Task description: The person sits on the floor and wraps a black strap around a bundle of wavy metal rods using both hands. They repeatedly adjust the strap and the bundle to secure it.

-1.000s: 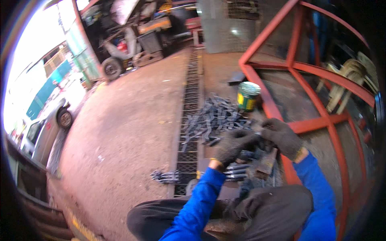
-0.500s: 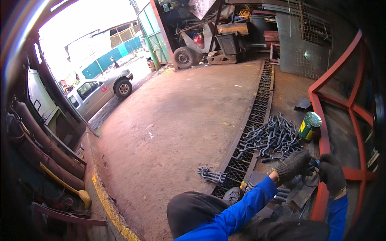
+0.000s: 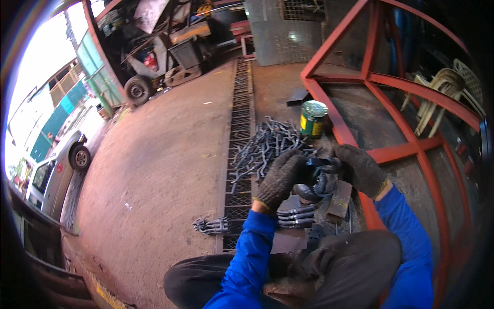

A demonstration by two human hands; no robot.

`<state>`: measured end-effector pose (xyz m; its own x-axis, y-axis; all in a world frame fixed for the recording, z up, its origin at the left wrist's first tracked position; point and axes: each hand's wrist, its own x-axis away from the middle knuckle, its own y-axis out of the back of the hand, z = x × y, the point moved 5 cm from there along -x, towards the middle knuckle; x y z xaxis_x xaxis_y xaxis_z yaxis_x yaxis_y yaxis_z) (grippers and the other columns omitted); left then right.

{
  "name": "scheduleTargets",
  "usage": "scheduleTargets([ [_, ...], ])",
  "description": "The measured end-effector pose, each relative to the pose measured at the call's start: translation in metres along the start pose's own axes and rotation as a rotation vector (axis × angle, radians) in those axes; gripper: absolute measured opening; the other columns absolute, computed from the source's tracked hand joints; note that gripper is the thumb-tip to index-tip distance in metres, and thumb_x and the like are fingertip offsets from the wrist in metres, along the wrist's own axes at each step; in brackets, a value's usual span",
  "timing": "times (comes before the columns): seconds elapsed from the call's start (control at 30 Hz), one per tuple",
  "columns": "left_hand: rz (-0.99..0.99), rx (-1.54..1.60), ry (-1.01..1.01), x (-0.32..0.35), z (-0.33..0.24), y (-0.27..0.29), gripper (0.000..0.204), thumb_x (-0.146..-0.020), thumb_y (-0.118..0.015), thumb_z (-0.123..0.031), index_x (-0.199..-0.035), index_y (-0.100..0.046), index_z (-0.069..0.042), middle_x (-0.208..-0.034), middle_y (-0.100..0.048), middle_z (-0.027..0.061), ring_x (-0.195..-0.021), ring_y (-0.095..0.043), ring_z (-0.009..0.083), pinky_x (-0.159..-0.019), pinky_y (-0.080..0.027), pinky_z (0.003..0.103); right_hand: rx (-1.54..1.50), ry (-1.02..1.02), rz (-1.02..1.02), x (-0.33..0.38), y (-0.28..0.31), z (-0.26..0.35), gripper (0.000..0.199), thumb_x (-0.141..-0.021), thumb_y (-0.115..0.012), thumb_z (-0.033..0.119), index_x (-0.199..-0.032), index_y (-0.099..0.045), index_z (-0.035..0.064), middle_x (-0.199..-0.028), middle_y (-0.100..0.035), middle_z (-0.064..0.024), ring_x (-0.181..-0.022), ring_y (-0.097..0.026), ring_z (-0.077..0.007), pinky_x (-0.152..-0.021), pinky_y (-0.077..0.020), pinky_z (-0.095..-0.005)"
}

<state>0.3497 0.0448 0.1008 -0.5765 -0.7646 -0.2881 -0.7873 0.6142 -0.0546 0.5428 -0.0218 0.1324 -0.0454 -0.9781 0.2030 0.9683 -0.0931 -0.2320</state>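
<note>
— What are the hands doing?
— The gloved left hand (image 3: 282, 177) and right hand (image 3: 362, 169) are both gripping a dark metal piece (image 3: 320, 172) between them, above the knees.
— Its shape?
— The gloves are hiding most of it.
— And around it?
— A heap of grey bent rods (image 3: 265, 147) is lying on the concrete floor (image 3: 164, 170) by a drain grate (image 3: 240, 110); a green tin (image 3: 313, 118), lid on, is standing beside a red steel frame (image 3: 360, 77).

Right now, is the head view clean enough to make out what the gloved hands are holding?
Head view: daylight blows out the upper left, fisheye bends the red steel frame, and the dark metal piece between left hand and right hand is dim, detail lost.
</note>
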Motion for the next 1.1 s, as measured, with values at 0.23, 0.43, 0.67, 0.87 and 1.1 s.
scheduleTargets([
  [0.23,-0.027,-0.377,-0.388,0.003,-0.019,-0.007,0.02,-0.083,-0.066,0.004,-0.102,-0.064,-0.002,-0.098,-0.061,0.0128,-0.087,-0.064,0.0245,-0.08,-0.055,0.035,-0.153,0.146,0.21,-0.004,-0.002,0.002,0.043,-0.087,-0.056,0.011,-0.127,-0.054,-0.0039,-0.117,-0.062,-0.011,-0.104,-0.064,-0.0185,-0.095,-0.0535,-0.0329],
  [0.43,-0.097,-0.525,-0.383,-0.002,-0.02,0.001,0.014,-0.085,-0.066,0.0,-0.098,-0.062,-0.002,-0.097,-0.059,0.011,-0.082,-0.061,0.0227,-0.076,-0.052,0.032,0.164,0.255,0.206,-0.005,-0.009,0.006,0.055,-0.081,-0.065,-0.009,-0.133,-0.049,0.0027,-0.126,-0.057,-0.0095,-0.12,-0.055,-0.0191,-0.103,-0.0474,-0.0346],
  [0.67,-0.153,-0.507,-0.441,0.001,-0.022,-0.006,0.009,-0.091,-0.06,-0.004,-0.098,-0.061,0.0,-0.095,-0.06,0.0095,-0.08,-0.059,0.0208,-0.072,-0.05,0.03,0.13,0.349,-0.091,0.002,-0.006,0.011,0.041,-0.088,-0.074,0.007,-0.125,-0.057,0.0026,-0.111,-0.063,-0.0044,-0.096,-0.063,-0.0126,-0.084,-0.0537,-0.0266],
  [0.87,-0.036,-0.455,-0.244,-0.004,-0.033,-0.014,0.029,-0.089,-0.06,0.007,-0.116,-0.069,0.001,-0.11,-0.065,0.0138,-0.098,-0.068,0.0248,-0.087,-0.055,0.032,0.232,0.29,-0.118,0.001,-0.004,0.011,0.029,-0.092,-0.071,0.015,-0.118,-0.064,0.0034,-0.103,-0.066,-0.0028,-0.087,-0.062,-0.0091,-0.077,-0.0534,-0.0241],
  [1.1,0.009,-0.602,-0.34,0.0,-0.047,-0.017,0.023,-0.09,-0.061,0.0,-0.11,-0.073,-0.003,-0.105,-0.07,0.0139,-0.099,-0.068,0.0241,-0.087,-0.055,0.033,0.175,0.31,-0.061,-0.007,-0.002,-0.002,0.026,-0.098,-0.064,0.019,-0.118,-0.064,0.0037,-0.105,-0.066,-0.0038,-0.095,-0.061,-0.0094,-0.083,-0.0524,-0.0247],
])
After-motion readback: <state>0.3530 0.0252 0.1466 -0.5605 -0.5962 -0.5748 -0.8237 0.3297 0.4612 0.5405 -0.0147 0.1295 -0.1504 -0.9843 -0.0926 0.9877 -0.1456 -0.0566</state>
